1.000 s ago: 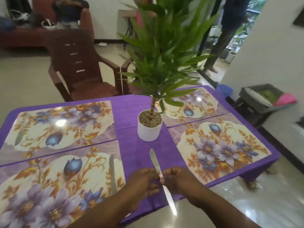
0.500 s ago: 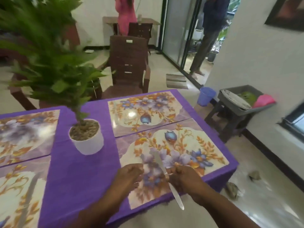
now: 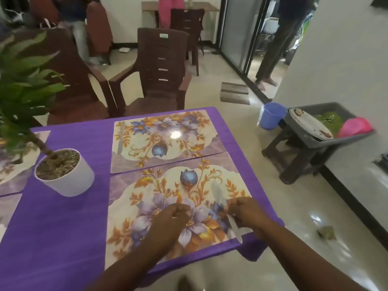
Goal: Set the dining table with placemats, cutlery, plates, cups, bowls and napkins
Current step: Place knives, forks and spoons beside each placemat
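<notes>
Right now I am holding a table knife (image 3: 225,208) in my right hand (image 3: 244,211), pinching it about the middle, where blade is meeting handle, with the rounded blade tip pointing toward twelve o'clock and the handle end running back toward five o'clock, past the table's near edge. My left hand (image 3: 171,216) is hovering just beside it at nine o'clock, fingers loosely curled and gripping nothing that I can make out. Both hands are sitting over the near placemat (image 3: 147,185) with its floral print, the knife toward the mat's three o'clock side.

Judging by its look, the knife is thin, pale and stiff; metal or plastic, I cannot tell through the blur. Either way it is looking light enough for a two-finger pinch, and smooth, so it is likely to slide on the glossy mat if I am nudging it. Holding at the middle is keeping it balanced; lowering it flat should suit it better than dropping it.

At twelve o'clock the far placemat (image 3: 197,131) is already carrying another knife (image 3: 120,137) along its nine o'clock edge. A potted plant (image 3: 63,173) is standing on the purple tablecloth (image 3: 69,217) at ten o'clock. Away at two o'clock, a grey tub (image 3: 327,141) on a low stool is holding stacked plates (image 3: 310,124), with a blue cup (image 3: 271,116) beside it.
</notes>
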